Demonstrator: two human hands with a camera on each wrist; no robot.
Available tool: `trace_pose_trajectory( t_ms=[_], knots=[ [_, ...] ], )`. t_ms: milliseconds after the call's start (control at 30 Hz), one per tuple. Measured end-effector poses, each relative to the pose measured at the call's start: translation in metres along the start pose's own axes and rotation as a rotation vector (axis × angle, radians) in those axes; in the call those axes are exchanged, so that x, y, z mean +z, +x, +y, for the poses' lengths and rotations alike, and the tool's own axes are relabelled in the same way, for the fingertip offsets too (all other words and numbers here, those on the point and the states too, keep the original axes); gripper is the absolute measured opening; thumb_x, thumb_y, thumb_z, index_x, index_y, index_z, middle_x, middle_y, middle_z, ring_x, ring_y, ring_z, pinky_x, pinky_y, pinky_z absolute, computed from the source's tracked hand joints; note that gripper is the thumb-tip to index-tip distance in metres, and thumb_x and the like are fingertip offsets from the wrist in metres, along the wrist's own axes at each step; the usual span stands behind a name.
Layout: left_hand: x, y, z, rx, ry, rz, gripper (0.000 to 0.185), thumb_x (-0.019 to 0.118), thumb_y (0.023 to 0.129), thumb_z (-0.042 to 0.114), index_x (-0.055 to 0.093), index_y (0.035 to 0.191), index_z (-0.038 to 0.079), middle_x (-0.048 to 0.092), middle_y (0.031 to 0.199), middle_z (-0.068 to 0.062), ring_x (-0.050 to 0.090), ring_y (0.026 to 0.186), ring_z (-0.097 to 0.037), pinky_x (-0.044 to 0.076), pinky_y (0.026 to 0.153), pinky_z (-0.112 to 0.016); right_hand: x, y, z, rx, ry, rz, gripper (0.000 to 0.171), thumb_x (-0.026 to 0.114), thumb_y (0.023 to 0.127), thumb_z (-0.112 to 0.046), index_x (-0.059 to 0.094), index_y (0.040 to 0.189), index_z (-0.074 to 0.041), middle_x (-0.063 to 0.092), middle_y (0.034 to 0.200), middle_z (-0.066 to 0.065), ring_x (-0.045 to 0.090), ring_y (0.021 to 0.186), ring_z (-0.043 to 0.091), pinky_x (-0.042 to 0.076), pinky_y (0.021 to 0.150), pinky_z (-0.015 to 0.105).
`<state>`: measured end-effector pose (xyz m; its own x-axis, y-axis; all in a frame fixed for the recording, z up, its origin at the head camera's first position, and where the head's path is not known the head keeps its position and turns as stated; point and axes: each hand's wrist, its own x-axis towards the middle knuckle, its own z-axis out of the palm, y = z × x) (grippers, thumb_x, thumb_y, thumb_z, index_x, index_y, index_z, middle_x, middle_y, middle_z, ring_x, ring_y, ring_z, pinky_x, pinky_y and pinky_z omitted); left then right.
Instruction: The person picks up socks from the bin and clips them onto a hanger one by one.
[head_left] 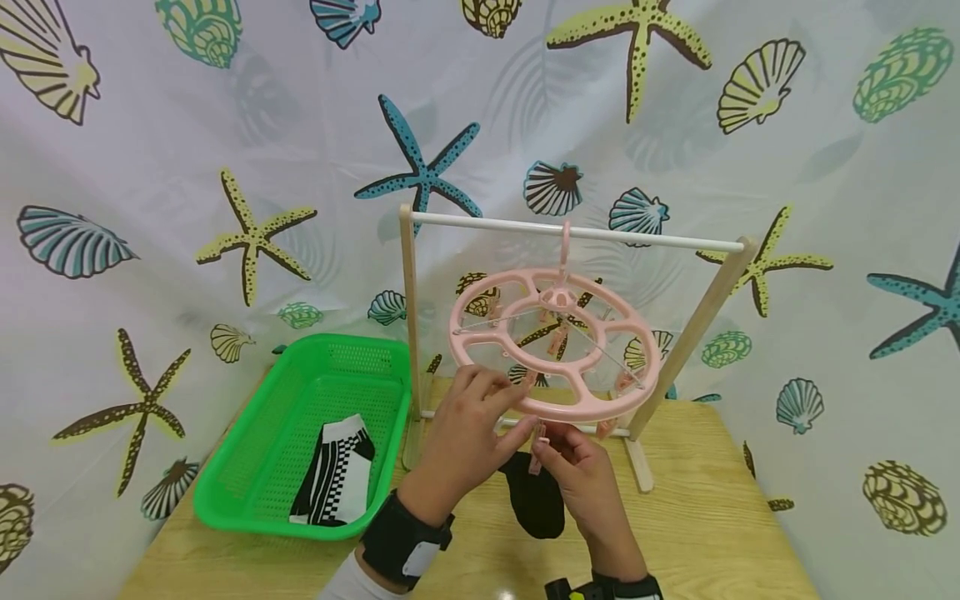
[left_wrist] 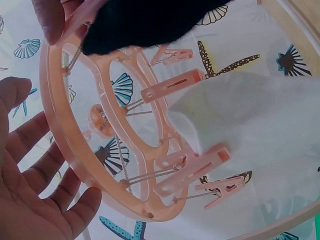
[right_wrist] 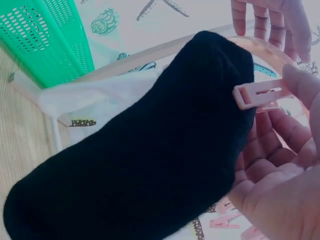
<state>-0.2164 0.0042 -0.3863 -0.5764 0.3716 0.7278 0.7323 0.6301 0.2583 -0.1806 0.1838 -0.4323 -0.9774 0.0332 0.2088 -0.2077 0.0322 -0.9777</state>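
A pink round clip hanger [head_left: 480, 329] hangs from the white rod of a small wooden rack [head_left: 637, 237]. My left hand [head_left: 480, 408] lies against the hanger's near rim [left_wrist: 65, 140] with its fingers [left_wrist: 50, 175] straight. Just below the rim, my right hand [head_left: 551, 454] pinches a pink clip [right_wrist: 260, 94] at the edge of a black sock [right_wrist: 140, 165]. The sock [head_left: 536, 504] hangs down from that clip over the table. Several other clips [left_wrist: 190, 165] dangle free under the ring.
A green mesh basket [head_left: 232, 454] stands at the left on the wooden table [head_left: 712, 517], with black-and-white patterned socks [head_left: 337, 479] inside. The rack's legs stand mid-table. A seashell-print curtain closes off the back and sides.
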Motion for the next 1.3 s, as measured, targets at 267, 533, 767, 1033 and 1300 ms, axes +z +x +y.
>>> trace_pose_trajectory(
  t_ms=[267, 533, 767, 1033, 1300],
  knots=[
    [-0.001, 0.000, -0.003, -0.008, 0.003, 0.011, 0.035, 0.078, 0.087, 0.035, 0.076, 0.115, 0.015, 0.060, 0.106, -0.002, 0.050, 0.107, -0.024, 0.046, 0.093, -0.038, -0.003, -0.002, 0.005, -0.032, -0.033, 0.035, 0.030, 0.067, 0.094, -0.005, 0.064, 0.121, 0.006, 0.065, 0.117, 0.019, 0.065, 0.102, 0.020, 0.052, 0.087, 0.028],
    [-0.002, -0.001, -0.006, -0.004, 0.031, 0.010, 0.038, 0.079, 0.085, 0.037, 0.075, 0.114, 0.012, 0.062, 0.104, -0.002, 0.051, 0.106, -0.024, 0.045, 0.093, -0.037, -0.006, -0.008, 0.004, 0.027, -0.050, 0.085, 0.028, 0.068, 0.093, -0.004, 0.065, 0.119, 0.007, 0.065, 0.117, 0.020, 0.066, 0.104, 0.018, 0.051, 0.088, 0.026],
    [-0.001, 0.000, -0.007, -0.003, 0.035, 0.010, 0.036, 0.082, 0.082, 0.039, 0.075, 0.104, 0.012, 0.061, 0.100, -0.001, 0.052, 0.105, -0.025, 0.045, 0.092, -0.040, -0.019, -0.021, 0.002, 0.022, -0.020, 0.178, 0.025, 0.064, 0.096, -0.005, 0.062, 0.114, 0.013, 0.069, 0.103, 0.006, 0.068, 0.095, 0.016, 0.052, 0.085, 0.025],
    [-0.001, 0.007, -0.009, 0.012, 0.043, 0.017, 0.032, 0.081, 0.083, 0.042, 0.076, 0.099, 0.015, 0.058, 0.096, -0.001, 0.051, 0.104, -0.026, 0.045, 0.091, -0.041, -0.042, -0.021, -0.006, -0.003, -0.008, 0.371, 0.024, 0.059, 0.101, -0.010, 0.063, 0.108, 0.012, 0.071, 0.100, 0.009, 0.067, 0.088, 0.017, 0.052, 0.078, 0.026],
    [-0.004, 0.005, -0.013, 0.018, 0.019, 0.008, 0.033, 0.081, 0.082, 0.043, 0.068, 0.092, 0.014, 0.056, 0.096, -0.002, 0.051, 0.104, -0.027, 0.044, 0.093, -0.043, -0.052, -0.015, -0.016, 0.008, -0.088, 0.413, 0.032, 0.051, 0.105, -0.019, 0.059, 0.125, 0.004, 0.064, 0.115, 0.002, 0.055, 0.110, 0.017, 0.045, 0.087, 0.023]
  ],
)
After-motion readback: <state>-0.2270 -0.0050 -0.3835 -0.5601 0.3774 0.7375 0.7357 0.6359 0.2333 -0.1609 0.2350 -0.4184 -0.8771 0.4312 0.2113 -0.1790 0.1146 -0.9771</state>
